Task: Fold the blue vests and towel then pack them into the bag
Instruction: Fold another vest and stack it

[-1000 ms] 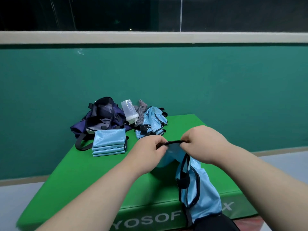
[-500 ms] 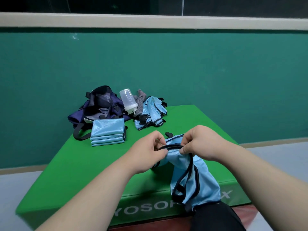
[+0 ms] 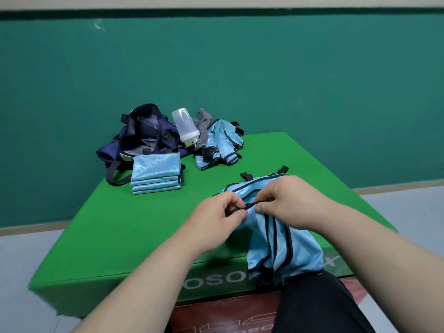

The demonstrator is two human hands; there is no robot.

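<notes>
The left hand (image 3: 216,221) and right hand (image 3: 292,203) each pinch the black trim of a blue vest (image 3: 278,246) in their fingers (image 3: 236,213). The vest lies at the bench's (image 3: 108,236) near right edge, its lower part hanging over the front. Toward the far left corner, a folded stack (image 3: 156,173) sits in front of the navy bag (image 3: 141,135). A bottle (image 3: 185,126), a grey towel (image 3: 204,127) and loose vests (image 3: 222,146) lie just to the bag's right.

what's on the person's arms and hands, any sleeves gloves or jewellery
Both forearms are bare as far as the frame shows, with no sleeve in view. The left hand and right hand wear no gloves, and no watch, bracelet or ring shows.
</notes>
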